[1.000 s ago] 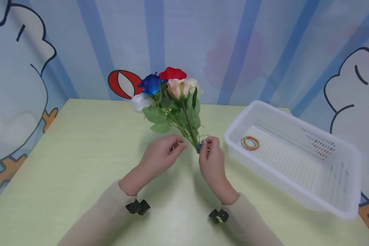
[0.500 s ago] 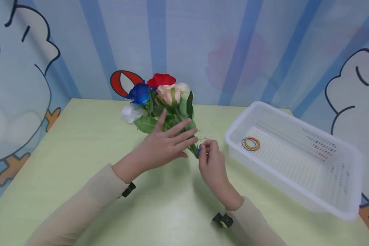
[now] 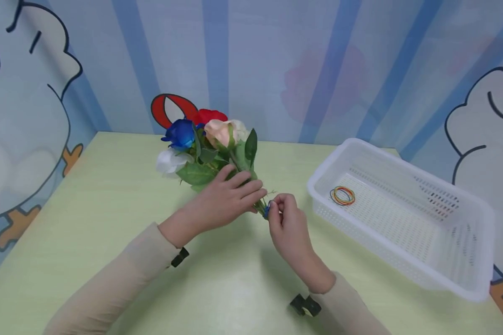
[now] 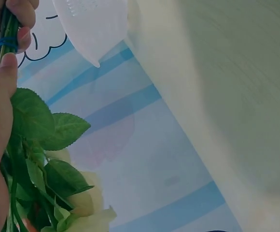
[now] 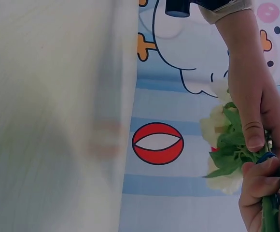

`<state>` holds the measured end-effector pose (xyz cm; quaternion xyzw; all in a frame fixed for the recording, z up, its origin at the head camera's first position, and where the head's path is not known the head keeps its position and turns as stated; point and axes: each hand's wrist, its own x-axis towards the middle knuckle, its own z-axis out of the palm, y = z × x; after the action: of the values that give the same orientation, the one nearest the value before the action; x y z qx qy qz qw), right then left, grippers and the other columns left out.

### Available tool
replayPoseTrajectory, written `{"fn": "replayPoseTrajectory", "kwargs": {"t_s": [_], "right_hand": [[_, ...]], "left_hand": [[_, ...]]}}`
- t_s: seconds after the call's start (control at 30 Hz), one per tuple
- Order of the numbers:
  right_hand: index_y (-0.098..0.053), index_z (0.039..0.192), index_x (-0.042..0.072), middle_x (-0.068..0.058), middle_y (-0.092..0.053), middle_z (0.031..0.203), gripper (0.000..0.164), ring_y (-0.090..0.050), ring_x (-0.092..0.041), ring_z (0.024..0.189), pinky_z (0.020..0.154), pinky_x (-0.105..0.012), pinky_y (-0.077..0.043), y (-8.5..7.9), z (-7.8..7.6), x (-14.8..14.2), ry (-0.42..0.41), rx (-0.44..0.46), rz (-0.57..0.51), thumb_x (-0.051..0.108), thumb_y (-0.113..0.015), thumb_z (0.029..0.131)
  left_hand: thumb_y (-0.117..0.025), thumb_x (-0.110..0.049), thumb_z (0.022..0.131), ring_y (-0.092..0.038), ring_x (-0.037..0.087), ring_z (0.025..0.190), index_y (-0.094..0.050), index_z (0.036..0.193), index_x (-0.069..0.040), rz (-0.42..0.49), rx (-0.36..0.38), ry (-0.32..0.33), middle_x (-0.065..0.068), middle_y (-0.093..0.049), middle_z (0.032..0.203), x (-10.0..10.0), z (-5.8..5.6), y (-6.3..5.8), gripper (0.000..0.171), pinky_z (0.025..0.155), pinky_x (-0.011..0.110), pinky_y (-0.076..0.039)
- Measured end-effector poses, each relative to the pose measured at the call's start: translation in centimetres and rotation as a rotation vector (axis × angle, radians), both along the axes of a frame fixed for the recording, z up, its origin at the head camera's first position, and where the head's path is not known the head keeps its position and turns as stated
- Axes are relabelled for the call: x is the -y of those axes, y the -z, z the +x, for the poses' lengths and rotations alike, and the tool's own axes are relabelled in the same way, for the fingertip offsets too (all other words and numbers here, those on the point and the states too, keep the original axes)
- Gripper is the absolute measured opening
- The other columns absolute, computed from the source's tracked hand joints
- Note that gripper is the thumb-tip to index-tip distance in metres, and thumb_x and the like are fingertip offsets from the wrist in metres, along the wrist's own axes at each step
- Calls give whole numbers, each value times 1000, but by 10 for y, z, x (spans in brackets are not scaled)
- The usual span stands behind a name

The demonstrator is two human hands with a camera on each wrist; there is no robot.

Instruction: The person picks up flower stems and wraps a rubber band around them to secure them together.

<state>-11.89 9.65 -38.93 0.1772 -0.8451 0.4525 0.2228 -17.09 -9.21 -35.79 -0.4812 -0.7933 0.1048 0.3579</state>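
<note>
A bouquet of artificial roses, with blue (image 3: 179, 134), red (image 3: 211, 115), peach (image 3: 219, 133) and white (image 3: 172, 161) blooms, leans to the upper left above the table. My left hand (image 3: 218, 200) grips its stems below the leaves, thumb (image 4: 7, 70) lying along them in the left wrist view. My right hand (image 3: 289, 228) holds the stem ends (image 5: 269, 212) with curled fingers. Between the hands, a blue rubber band (image 4: 7, 42) is wound round the stems. Part of the stems is hidden by the left hand's fingers.
On the right of the table (image 3: 226, 293) stands a white perforated plastic basket (image 3: 381, 246). Several coloured rubber bands (image 3: 342, 196) lie in its left end. A printed cartoon curtain (image 3: 255, 70) hangs behind the table.
My left hand, first apart from the stems, spread over them and now grips them. The bouquet has tilted to the left and lower. My right hand has stayed at the stem ends.
</note>
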Motion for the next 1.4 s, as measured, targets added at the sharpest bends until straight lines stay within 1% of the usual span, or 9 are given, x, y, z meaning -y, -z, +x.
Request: {"fn": "replayPoseTrajectory", "kwargs": {"t_s": [0.23,0.37,0.57,0.73,0.9,1.07,1.17,1.27,1.4], "right_hand": [[-49,97,-2,-5,-54,65,6,-40,-7,49,42,-22,-37,-6,2,-2,-16,-5,53,4,-50,98],[-49,99,-2,-6,-55,65,7,-41,-7,49,42,-22,-38,-10,2,-5,-41,14,56,4,-50,98],[-48,99,0,-2,-54,61,8,-46,-8,47,41,-24,-40,-18,0,-9,-113,127,32,8,-48,100],[-47,99,2,-5,-57,62,9,-51,-11,46,41,-25,-43,-23,-2,-12,-183,254,-7,10,-45,102],[-46,100,-1,-15,-67,83,10,-66,-19,63,59,-31,-56,-33,-1,-20,-304,352,-25,8,-43,103],[-51,95,-1,-14,-67,99,10,-65,-18,89,76,-26,-53,-47,2,-28,-341,258,21,6,-47,101],[-51,94,0,-13,-63,97,7,-57,-12,76,66,-24,-49,-50,6,-28,-419,168,23,3,-49,100],[-51,93,1,-8,-58,93,10,-49,-11,72,62,-25,-45,-49,12,-23,-493,-96,139,6,-47,101],[-50,91,3,-5,-53,88,22,-50,-17,81,72,-28,-46,-39,23,-10,-464,-443,347,15,-38,104]], "left_hand": [[-63,-45,91,-44,19,102,-55,110,-16,6,53,-5,-2,-54,109,0,1,-2,36,88,43,-35],[-63,-44,90,-42,19,101,-55,104,-15,24,29,-6,-3,-53,102,-1,1,-3,33,89,46,-31],[-59,-40,94,-38,19,96,-52,103,-14,-33,-46,-46,0,-49,95,1,1,-1,29,98,51,-27],[-57,-16,96,-38,19,95,-51,99,-13,-43,-59,-42,0,-47,93,6,0,2,7,100,55,-26],[-57,-8,92,-39,19,96,-53,92,-14,-51,-83,-48,0,-50,93,10,1,4,7,100,56,-26],[-64,-10,89,-41,18,93,-53,91,-14,-58,-44,-76,-1,-53,90,16,2,6,12,100,56,-26],[-63,-12,91,-41,19,91,-51,90,-13,-56,-30,-108,0,-56,89,15,2,5,11,98,55,-27],[-59,-13,94,-39,19,90,-49,88,-12,-61,-24,-175,0,-53,86,11,3,4,12,93,52,-27],[-56,-10,96,-36,21,87,-47,83,-12,-44,37,-274,1,-47,78,7,5,3,16,87,50,-24]]}}
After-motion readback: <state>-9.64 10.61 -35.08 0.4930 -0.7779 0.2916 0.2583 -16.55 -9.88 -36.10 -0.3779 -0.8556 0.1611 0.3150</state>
